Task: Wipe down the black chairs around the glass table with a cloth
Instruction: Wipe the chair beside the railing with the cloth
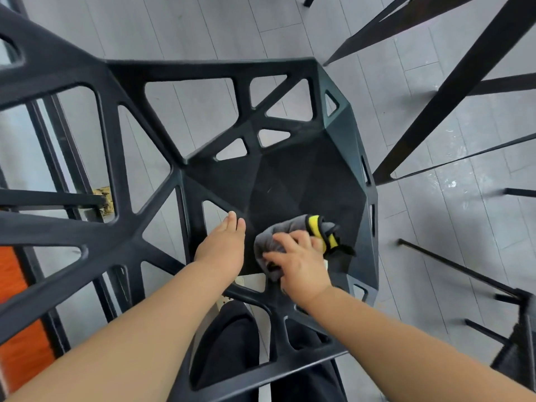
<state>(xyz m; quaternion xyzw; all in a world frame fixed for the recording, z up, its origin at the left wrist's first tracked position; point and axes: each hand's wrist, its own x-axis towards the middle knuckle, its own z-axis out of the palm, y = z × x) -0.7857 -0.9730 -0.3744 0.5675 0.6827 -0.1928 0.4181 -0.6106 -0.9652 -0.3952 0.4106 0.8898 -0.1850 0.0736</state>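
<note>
Grey cloth [278, 232] with yellow trim sits bunched on the near right part of the seat [290, 175]. The right hand [298, 261] is on top of it, fingers spread and bent over the bunch, holding it down against the seat. The yellow edge sticks out past the fingertips, towards the seat's right rim. The left hand [223, 248] is just left of the cloth, not touching it, lying flat on the seat's near left edge with fingers straight and together, holding nothing. The seat is matte black and faceted, solid in the middle, with faint streaks on it. It belongs to a black chair [203, 68] whose frame is a lattice of triangular cut-outs, rising round the seat on the left, far and near sides. The person's black trousers [226, 343] show through the near cut-outs, below the seat. The floor [188, 24] under and round the seat is pale grey plank, visible through every opening. Right of the seat and beyond it stand black slanted legs [452, 91]; table or other furniture, cannot tell. The floor between them looks shiny and smeared, possibly seen through glass. Further right of the seat are thin black rods [452, 268], with a dark blurred frame [516, 346] at the picture's edge. Far left of the seat is an orange panel [14, 300] behind black bars.
</note>
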